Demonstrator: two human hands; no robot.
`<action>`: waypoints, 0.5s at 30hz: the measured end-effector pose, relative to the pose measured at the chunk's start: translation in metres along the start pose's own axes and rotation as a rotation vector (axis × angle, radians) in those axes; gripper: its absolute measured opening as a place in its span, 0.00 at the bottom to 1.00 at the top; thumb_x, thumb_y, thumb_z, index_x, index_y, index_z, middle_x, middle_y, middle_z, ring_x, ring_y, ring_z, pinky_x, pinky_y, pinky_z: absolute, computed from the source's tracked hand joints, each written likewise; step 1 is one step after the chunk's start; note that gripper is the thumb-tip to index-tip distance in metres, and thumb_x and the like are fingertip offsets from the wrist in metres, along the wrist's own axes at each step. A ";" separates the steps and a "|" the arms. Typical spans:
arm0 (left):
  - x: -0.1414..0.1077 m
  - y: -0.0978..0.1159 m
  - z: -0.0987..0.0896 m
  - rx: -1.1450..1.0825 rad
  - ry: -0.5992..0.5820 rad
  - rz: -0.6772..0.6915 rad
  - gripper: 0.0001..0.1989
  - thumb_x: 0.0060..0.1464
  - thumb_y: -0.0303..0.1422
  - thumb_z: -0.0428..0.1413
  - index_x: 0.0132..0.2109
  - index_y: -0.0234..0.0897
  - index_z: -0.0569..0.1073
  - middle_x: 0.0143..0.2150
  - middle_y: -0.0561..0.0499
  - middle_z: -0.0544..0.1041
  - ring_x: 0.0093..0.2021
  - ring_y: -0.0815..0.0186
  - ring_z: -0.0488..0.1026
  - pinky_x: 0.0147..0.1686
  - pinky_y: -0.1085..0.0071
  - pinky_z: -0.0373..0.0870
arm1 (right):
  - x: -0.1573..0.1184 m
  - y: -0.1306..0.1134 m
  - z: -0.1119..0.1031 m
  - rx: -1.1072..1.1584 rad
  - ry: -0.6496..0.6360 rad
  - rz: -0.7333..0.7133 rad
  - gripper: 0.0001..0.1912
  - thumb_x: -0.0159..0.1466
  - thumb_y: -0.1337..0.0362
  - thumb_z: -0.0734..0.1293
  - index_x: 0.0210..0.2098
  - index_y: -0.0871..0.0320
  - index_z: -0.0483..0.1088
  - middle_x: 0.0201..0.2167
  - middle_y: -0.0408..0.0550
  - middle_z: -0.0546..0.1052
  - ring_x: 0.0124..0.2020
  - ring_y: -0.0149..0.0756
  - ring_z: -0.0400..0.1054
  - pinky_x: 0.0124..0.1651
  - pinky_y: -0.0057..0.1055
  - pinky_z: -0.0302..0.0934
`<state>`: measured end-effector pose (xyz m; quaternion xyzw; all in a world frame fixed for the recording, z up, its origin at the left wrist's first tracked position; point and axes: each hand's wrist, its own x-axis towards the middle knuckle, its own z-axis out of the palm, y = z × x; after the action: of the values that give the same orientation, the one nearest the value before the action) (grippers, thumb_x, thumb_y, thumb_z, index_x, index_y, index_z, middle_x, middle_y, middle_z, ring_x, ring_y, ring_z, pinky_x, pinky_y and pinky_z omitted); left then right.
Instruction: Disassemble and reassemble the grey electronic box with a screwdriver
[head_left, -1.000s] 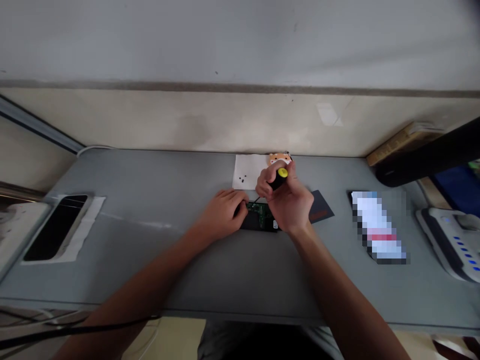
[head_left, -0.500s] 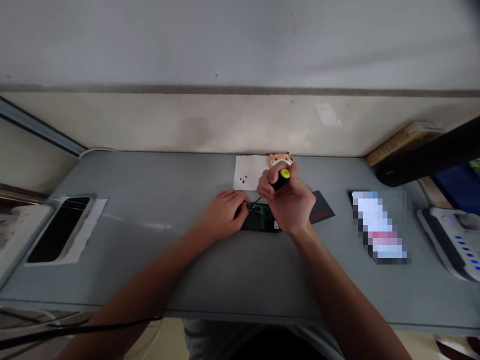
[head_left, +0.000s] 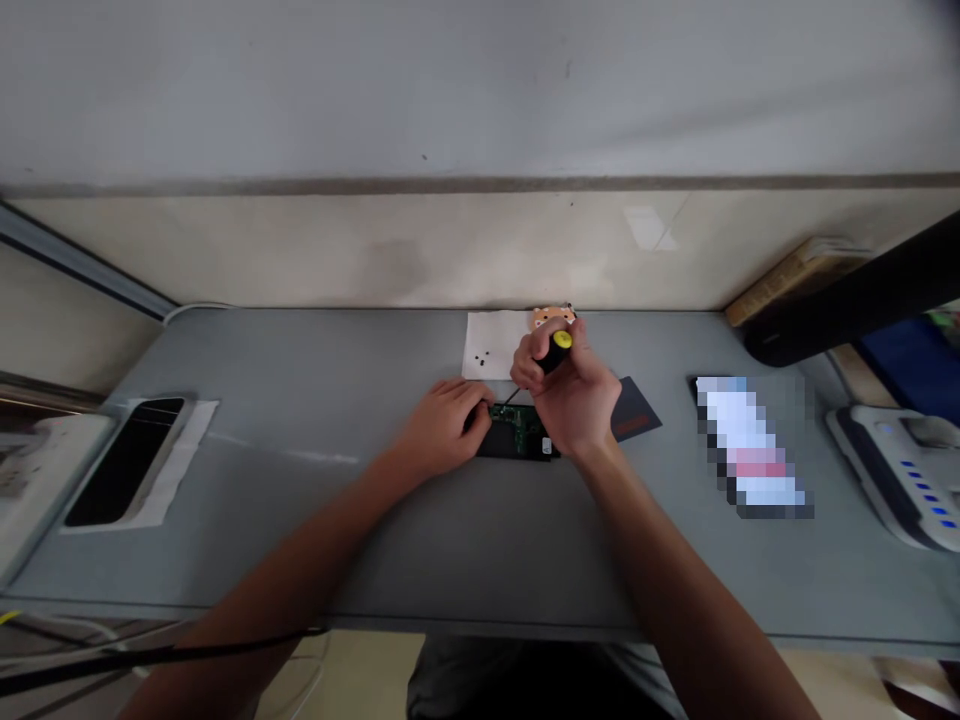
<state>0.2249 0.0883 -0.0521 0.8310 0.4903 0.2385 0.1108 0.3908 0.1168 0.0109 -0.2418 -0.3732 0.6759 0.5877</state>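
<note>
A black casing [head_left: 495, 441] with a green circuit board [head_left: 519, 426] exposed in it lies on the desk in front of me. My left hand [head_left: 446, 425] is closed around its left end, thumb at the near side and fingers at the far edge. In my right hand [head_left: 570, 385] is a screwdriver [head_left: 556, 352] with a black handle and a yellow end cap. Its thin shaft slants down to the left, the tip at the board close to my left fingertips. My right hand hides the casing's right end.
Behind the casing lies white paper [head_left: 484, 335] with several tiny dark pieces, beside an orange animal-face item [head_left: 551, 318]. A dark flat panel [head_left: 636, 410] lies right of my hand. Phones [head_left: 127, 460] and a power strip [head_left: 900, 470] sit toward the desk's sides.
The view has shifted slightly. Both hands keep their grips, and the screwdriver's tip stays at the board with little visible movement.
</note>
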 end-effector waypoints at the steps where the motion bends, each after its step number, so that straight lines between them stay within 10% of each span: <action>1: 0.000 0.000 0.000 -0.002 -0.002 0.000 0.09 0.62 0.26 0.47 0.41 0.40 0.72 0.36 0.49 0.80 0.39 0.59 0.78 0.45 0.60 0.74 | 0.000 0.000 0.000 0.004 0.008 -0.005 0.33 0.69 0.34 0.58 0.23 0.54 0.64 0.21 0.40 0.56 0.21 0.29 0.50 0.24 0.30 0.50; 15: 0.000 -0.001 -0.002 -0.024 -0.001 0.012 0.09 0.62 0.26 0.47 0.40 0.40 0.71 0.36 0.49 0.81 0.40 0.59 0.78 0.46 0.59 0.74 | 0.000 0.001 0.000 0.036 0.020 -0.017 0.32 0.69 0.35 0.59 0.23 0.54 0.62 0.21 0.40 0.56 0.21 0.29 0.50 0.24 0.30 0.51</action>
<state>0.2235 0.0887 -0.0506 0.8326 0.4821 0.2449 0.1196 0.3906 0.1168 0.0100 -0.2348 -0.3569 0.6750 0.6015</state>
